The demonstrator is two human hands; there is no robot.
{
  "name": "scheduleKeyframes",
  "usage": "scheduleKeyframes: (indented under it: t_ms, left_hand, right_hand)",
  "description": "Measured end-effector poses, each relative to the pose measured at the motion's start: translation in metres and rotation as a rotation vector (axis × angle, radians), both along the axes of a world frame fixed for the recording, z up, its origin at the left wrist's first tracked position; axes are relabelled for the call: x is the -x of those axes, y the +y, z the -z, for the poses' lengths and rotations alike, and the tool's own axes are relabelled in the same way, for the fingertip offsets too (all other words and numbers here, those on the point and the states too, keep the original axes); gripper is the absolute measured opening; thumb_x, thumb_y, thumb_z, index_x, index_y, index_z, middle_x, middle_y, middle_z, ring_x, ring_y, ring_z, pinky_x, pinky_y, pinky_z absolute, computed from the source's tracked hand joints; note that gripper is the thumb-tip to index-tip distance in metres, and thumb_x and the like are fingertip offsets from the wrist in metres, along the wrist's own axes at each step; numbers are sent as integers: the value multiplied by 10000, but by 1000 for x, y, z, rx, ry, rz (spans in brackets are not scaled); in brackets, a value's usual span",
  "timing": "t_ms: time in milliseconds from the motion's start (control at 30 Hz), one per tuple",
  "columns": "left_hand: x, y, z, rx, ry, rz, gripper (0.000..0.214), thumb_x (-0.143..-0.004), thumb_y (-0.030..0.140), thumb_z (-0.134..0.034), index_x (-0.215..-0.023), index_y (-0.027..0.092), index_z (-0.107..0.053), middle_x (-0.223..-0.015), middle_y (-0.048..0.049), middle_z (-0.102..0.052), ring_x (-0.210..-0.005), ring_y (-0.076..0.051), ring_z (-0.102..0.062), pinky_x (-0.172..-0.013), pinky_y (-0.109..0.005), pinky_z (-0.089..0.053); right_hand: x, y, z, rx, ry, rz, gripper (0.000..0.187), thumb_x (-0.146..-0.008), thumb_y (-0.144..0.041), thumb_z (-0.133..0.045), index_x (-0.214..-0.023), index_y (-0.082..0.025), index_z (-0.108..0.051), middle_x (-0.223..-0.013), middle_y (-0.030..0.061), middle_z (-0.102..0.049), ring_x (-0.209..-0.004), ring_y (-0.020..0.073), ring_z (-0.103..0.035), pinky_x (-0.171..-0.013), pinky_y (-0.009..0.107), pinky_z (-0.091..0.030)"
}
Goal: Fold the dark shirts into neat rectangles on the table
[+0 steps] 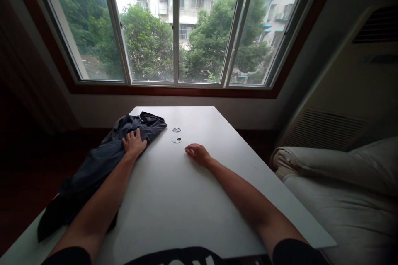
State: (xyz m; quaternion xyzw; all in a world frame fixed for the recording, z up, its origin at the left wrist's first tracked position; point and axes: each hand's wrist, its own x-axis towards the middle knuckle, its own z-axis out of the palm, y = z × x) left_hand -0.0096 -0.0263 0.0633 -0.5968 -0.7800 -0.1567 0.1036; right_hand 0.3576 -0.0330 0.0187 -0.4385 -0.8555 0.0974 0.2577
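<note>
The shirt point(105, 159) lies bunched along the left edge of the tabletop point(174, 203), its collar point(152, 118) toward the far edge and its dark lower end point(51, 217) toward the near left corner. The left hand point(134, 143) rests palm down on the upper part, fingers apart; whether it pinches any cloth cannot be told. For this pressing contact, a flat palm and wide fingers should serve best, since soft cloth would likely rumple under a poking fingertip. Light, even weight should steady it; a hard push leftward could drag it over the left edge. The right hand point(198, 154) is well clear of the shirt, fingers loosely curled, nothing visible in it, just beside the nearer of two discs point(177, 140) toward the far edge. Kept low and relaxed there, it should leave the cloth undisturbed.
</note>
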Motion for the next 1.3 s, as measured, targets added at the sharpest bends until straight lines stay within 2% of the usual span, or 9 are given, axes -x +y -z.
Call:
scheduleKeyframes:
  t_ms: [100, 267, 500, 767, 933, 1033, 1100, 1167, 1300]
  left_hand:
    - [7, 1, -4, 29, 12, -6, 659, -962, 450, -523, -1556, 169, -466, -1451, -229, -583, -1344, -416, -512, -1080, -549, -400]
    - [1, 2, -13, 178, 20, 80, 443, -985, 300, -459, -1393, 213, -606, -1214, -167, -747, -1170, -367, -669, -1059, -555, -400]
    - [-46, -12, -18, 296, -81, 565, 387, -943, 283, -547, -1304, 275, -688, -1311, -66, -735, -1175, -285, -687, -956, -346, -511]
    - [-129, -73, -15, 282, -172, 899, 376, -937, 254, -491, -1180, 265, -778, -1169, -60, -775, -1126, -291, -692, -1022, -377, -504]
    - [-167, -132, -35, 422, -296, 1214, 390, -966, 308, -470, -1207, 289, -776, -1161, -77, -777, -1069, -291, -707, -996, -393, -518]
    - [-181, -168, -52, 520, -307, 1435, 358, -985, 298, -492, -1218, 332, -761, -1163, -57, -771, -1057, -280, -715, -970, -380, -532]
    - [-183, -180, -61, 581, -243, 1518, 327, -979, 308, -557, -1254, 341, -731, -1129, -35, -769, -997, -253, -728, -900, -352, -554]
    - [-178, -176, -66, 559, -151, 1474, 292, -970, 330, -608, -1238, 320, -723, -1089, -20, -763, -937, -229, -730, -830, -324, -558]
    - [-154, -128, -56, 314, -46, 1099, 240, -1007, 350, -579, -1175, 265, -727, -1136, -54, -732, -1055, -240, -695, -934, -333, -529]
  right_hand:
    - [0, 2, 2, -1, 1, -10, 247, -1041, -365, -562, -1096, -264, -780, -975, 43, -750, -900, 201, -672, -875, 331, -507]
    - [0, 3, 3, 10, -7, -6, 240, -1043, -368, -573, -1090, -260, -782, -981, 46, -746, -903, 200, -663, -874, 332, -500]
    - [2, 1, 1, -3, 3, -10, 249, -1045, -367, -559, -1097, -266, -780, -983, 46, -749, -908, 203, -664, -878, 331, -496]
    - [2, 6, 4, -28, 20, 158, 283, -1034, -392, -524, -1046, -279, -783, -1003, 31, -774, -887, 208, -688, -865, 315, -495]
    - [0, 9, -1, 29, 71, 281, 346, -1055, -435, -469, -1075, -270, -772, -981, 47, -776, -926, 234, -702, -825, 306, -478]
    - [-1, 8, -6, 74, 94, 367, 375, -1069, -456, -461, -1291, -258, -690, -1043, 57, -766, -964, 228, -699, -839, 299, -476]
    - [-1, 5, -8, 98, 52, 396, 409, -1045, -468, -527, -1372, -246, -630, -1095, 63, -748, -992, 222, -689, -866, 297, -475]
    - [0, 3, -9, 109, -31, 408, 415, -1017, -490, -578, -1345, -242, -636, -1147, 75, -727, -1046, 230, -670, -905, 303, -468]
    - [2, -2, -9, 72, -135, 494, 529, -1006, -546, -578, -1431, -231, -560, -1278, 120, -660, -1203, 272, -598, -991, 338, -439]
